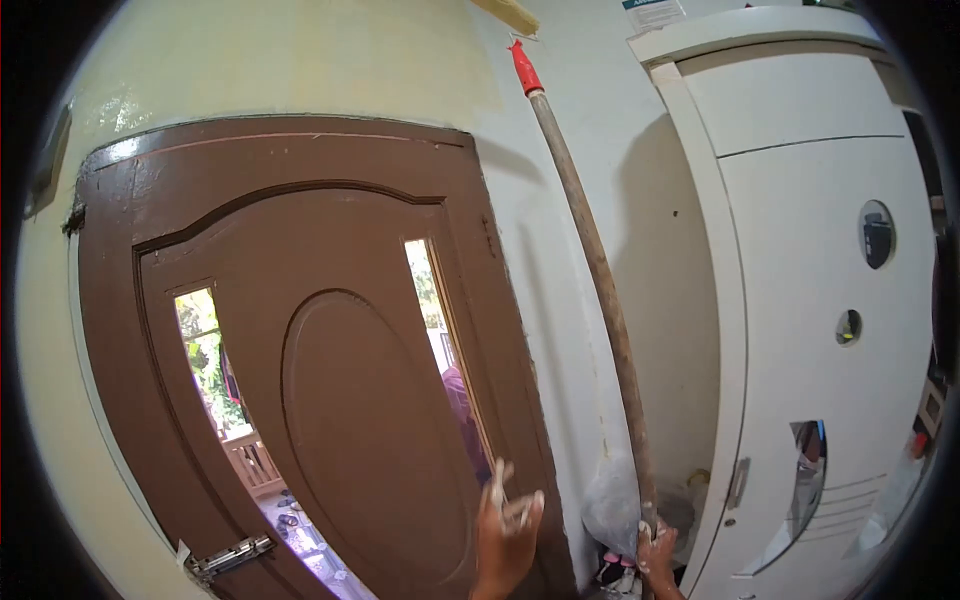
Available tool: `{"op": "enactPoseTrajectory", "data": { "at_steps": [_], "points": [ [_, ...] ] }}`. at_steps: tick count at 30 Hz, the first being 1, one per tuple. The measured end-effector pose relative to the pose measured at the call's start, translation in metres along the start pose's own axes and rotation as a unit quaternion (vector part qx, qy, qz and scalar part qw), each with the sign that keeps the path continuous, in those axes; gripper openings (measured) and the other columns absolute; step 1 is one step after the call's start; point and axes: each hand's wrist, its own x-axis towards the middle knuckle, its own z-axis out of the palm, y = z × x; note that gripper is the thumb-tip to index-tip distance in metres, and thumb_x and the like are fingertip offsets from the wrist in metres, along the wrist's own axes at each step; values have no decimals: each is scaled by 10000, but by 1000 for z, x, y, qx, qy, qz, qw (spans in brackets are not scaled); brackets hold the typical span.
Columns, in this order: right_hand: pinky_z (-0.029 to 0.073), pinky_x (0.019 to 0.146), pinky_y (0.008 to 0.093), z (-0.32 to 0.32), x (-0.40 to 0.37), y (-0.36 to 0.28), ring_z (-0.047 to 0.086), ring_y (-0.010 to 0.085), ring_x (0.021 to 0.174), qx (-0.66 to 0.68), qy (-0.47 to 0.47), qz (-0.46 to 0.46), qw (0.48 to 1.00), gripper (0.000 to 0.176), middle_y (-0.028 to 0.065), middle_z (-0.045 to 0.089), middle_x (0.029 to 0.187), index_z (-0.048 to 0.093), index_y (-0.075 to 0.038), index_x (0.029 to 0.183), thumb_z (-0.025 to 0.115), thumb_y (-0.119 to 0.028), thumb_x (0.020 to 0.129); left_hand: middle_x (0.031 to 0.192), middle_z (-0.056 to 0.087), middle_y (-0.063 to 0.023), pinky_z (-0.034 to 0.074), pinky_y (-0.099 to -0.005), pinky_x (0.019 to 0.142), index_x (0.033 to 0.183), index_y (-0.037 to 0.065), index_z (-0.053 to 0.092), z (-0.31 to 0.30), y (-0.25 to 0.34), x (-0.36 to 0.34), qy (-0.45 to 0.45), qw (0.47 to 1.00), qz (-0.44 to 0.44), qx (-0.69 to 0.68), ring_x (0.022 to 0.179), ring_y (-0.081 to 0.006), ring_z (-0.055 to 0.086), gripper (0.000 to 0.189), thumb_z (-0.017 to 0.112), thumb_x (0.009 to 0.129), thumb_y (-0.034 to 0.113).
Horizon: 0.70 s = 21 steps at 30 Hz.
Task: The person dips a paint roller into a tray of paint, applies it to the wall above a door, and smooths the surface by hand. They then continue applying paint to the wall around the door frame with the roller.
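A long wooden pole (pixel 600 270) with a red plastic handle (pixel 524 68) at its top rises beside the brown door. Above the red handle, a yellowish paint roller (pixel 508 14) is against the wall at the top edge of the view. My right hand (pixel 657 556) is wrapped round the lower part of the pole. In front of the door's lower right part, my left hand (pixel 508 525) is raised with its fingers apart and holds nothing. Whitish marks are on its fingers.
The brown door (pixel 330 240) with narrow glass panes and a metal bolt (pixel 235 558) fills the left. A white cabinet (pixel 800 270) stands at the right. Plastic bags (pixel 613 505) hang low behind the pole. Yellow paint (pixel 300 60) covers the wall above the door.
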Motion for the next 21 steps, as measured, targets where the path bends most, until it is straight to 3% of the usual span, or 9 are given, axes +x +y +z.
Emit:
{"op": "enactPoseTrajectory", "data": {
  "at_steps": [1,3,5,8,10,11,16,20,21],
  "points": [
    [355,465,461,18,22,5,476,371,449,-47,29,-32,998,449,189,505,529,544,13,673,532,-398,853,1019,632,-189,507,-316,674,1319,-43,337,-3,-41,-7,6,999,-33,-9,804,-208,650,551,590,881,176],
    [357,459,447,57,71,21,475,339,436,-28,25,-39,999,447,160,503,514,534,4,666,530,-399,860,1383,369,-182,433,-371,922,1410,78,282,-5,-117,-21,-14,987,-104,120,1149,-243,506,727,592,857,433],
    [358,453,433,80,119,31,475,306,422,-12,19,-45,999,446,131,502,499,524,-6,660,528,-401,867,1340,413,-199,409,-364,946,1394,34,285,17,-145,-27,-54,966,-118,225,1152,-263,499,716,583,868,417],
    [345,402,363,87,183,30,469,201,415,212,-124,123,961,411,51,477,492,503,-22,654,528,-359,888,1279,473,-184,440,-355,891,1356,14,339,62,-218,-20,-84,979,-88,165,1096,-270,536,598,547,903,344],
    [300,314,271,84,218,18,400,137,380,400,-253,238,848,313,31,471,555,444,-61,690,533,-287,888,1262,490,-175,454,-365,873,1342,19,362,95,-225,-2,-95,954,-42,282,1069,-262,552,556,537,911,324],
    [292,305,277,105,222,22,349,134,334,402,-136,332,842,332,26,405,485,450,-49,691,531,-307,884,1245,502,-169,458,-364,866,1331,20,377,111,-238,7,-119,963,-27,240,1056,-260,557,541,537,911,322],
    [258,297,260,123,291,6,295,112,309,562,-357,232,709,376,24,366,469,456,-53,708,489,-376,897,1178,550,-146,476,-360,836,1285,25,433,174,-271,50,-231,970,45,68,1005,-253,577,482,536,910,311],
    [264,296,262,155,357,13,310,125,309,662,-499,242,504,503,28,386,468,460,-64,708,370,-523,893,1024,598,-117,474,-326,815,1186,15,515,215,-251,69,-103,979,-157,-76,966,-254,585,370,559,900,246],
    [279,296,266,159,375,10,341,131,318,690,-537,218,433,577,32,401,472,479,-60,724,304,-587,883,1041,590,-122,478,-334,822,1191,25,518,219,-245,89,-99,976,-181,73,986,-245,578,365,563,899,238]
  ]
}}
